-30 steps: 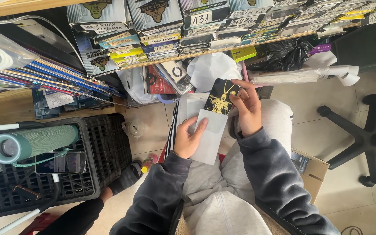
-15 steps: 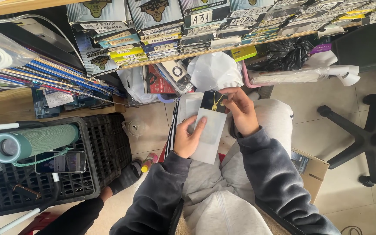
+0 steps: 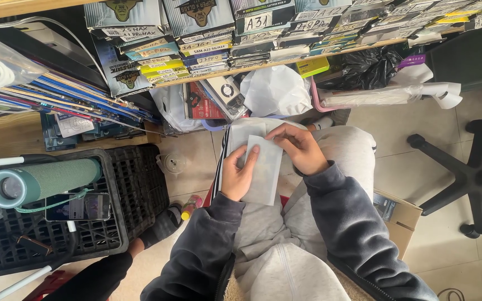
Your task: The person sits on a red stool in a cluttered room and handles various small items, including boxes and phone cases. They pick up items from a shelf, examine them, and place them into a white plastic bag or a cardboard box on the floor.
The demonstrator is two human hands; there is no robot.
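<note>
Hands meet over the lap: left hand [image 3: 237, 177] grips a white flat envelope [image 3: 263, 170] from its left edge, thumb on top. Right hand [image 3: 299, 147] pinches the envelope's upper right corner, fingers curled. Envelope rests on a stack of similar sleeves [image 3: 240, 134] across grey-trousered knees [image 3: 347, 150].

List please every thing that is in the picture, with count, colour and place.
white sleeve: one, white, on the lap, held by both hands
stack of sleeves: several, white, under it
green cylinder: one, on black crate
phone: one, dark, on the crate
flat packages: many, mixed colours, on wooden shelf
white bag: one, below the shelf
chair base: one, black, right floor
cardboard box: one, brown, beside right arm
left hand: on the sleeve
right hand: at its top edge
</note>
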